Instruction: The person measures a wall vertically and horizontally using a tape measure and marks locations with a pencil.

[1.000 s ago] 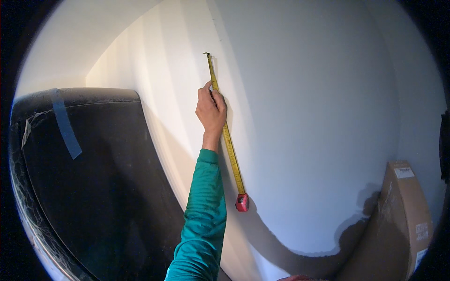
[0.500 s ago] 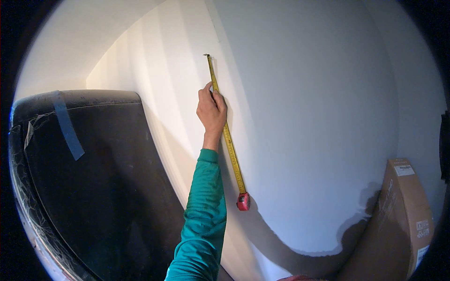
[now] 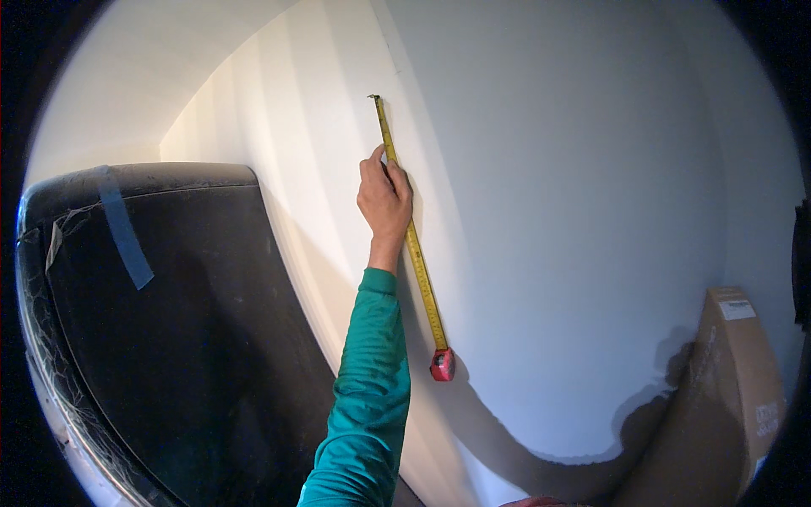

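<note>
One left hand (image 3: 385, 203) grasps a yellow tape blade (image 3: 425, 291) in its fingers (image 3: 377, 157), red case (image 3: 443, 365) below, before a pale wall (image 3: 583, 228).

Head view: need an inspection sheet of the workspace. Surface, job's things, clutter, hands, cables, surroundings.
Surface: pale wall, brighter and striped with light at left, large shadow low down.
Job's things: tape measure, yellow blade extended, hook end above the hand, red case below it.
Clutter: cardboard box at lower right; blue strip on the black furniture-like object.
Hands: left hand holds the blade partway along; right hand not in view.
Cables: nothing seen.
Surroundings: black object at left looks dusty; dark item at right rim, unclear.
</note>
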